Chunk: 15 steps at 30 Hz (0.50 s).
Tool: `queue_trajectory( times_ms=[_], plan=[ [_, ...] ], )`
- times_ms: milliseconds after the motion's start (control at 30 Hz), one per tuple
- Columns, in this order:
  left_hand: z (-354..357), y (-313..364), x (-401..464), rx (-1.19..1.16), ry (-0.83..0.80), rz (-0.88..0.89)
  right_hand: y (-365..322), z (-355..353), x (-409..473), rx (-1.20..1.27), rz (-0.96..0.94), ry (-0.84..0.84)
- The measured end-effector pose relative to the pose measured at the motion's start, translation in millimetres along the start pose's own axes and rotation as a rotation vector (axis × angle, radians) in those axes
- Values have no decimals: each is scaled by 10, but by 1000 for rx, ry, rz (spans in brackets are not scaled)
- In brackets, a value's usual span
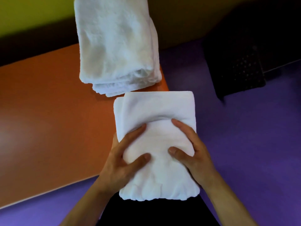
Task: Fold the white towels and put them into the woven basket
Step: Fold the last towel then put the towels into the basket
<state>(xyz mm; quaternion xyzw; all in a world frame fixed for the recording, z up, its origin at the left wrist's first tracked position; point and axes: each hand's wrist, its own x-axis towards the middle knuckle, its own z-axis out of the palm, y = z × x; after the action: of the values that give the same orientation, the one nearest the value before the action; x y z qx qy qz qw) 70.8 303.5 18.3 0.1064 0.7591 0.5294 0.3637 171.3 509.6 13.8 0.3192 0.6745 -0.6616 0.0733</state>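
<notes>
The folded white towel is held between both hands, off the near corner of the orange table and partly over the purple floor. The fingers of the right hand are curled over its right edge, with the thumb pressed into the top layer; the left hand is closed on the left edge in the same way, thumb on top and other fingers hidden beneath. A soft hollow is pressed into the cloth between the two thumbs, and the near edge hangs loose and rippled.

The towel can be judged light, soft and limp, not slippery and not fragile. Its folds are likely to slide apart unless support is given from below, so it is best gripped at both side edges with the layers pinched together.

Just beyond it, a stack of white towels is lying on the table's far corner. A dark, perforated container is seen on the floor to the right; whether it is the woven basket cannot be told.
</notes>
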Motion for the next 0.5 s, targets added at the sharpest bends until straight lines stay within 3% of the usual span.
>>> queue_trajectory(
  times_ms=[233, 500],
  plan=[
    [43, 598, 119, 32, -59, 1, -418, -305, -72, 120, -47, 42],
    [720, 1654, 519, 82, -116, 98, -1007, -1383, -162, 175, -124, 120]
  ],
)
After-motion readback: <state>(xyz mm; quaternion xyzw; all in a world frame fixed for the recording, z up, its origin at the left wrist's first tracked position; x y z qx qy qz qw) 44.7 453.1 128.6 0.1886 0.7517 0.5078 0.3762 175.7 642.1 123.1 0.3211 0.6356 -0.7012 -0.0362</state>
